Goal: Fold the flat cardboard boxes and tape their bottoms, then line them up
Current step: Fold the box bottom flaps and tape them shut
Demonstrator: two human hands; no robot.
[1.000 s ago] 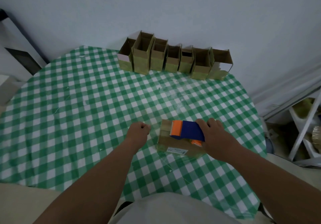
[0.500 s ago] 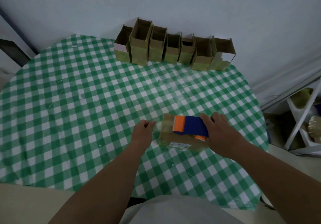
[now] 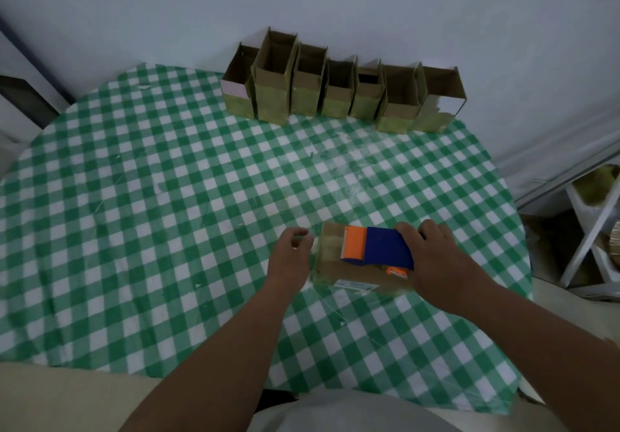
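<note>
So the left hand (image 3: 291,257) sits just left of the box (image 3: 339,260), fingers curled, seemingly pinching the tape end, though that's too small to be sure. I'd keep that end taut and low while the right hand (image 3: 436,260), wrapped round the blue-orange tape dispenser (image 3: 375,247), drags flat along the seam. Compared to half a second ago the left fingers have loosened slightly; the dispenser has barely budged. Seven finished boxes (image 3: 342,92) line the wall.

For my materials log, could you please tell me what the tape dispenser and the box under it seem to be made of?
Tape dispenser: probably hard plastic, with flat, even blue and orange surfaces and moulded edges. Box: cardboard, matt brown with a small printed label; a glossy strip on top looks like clear tape.
</note>
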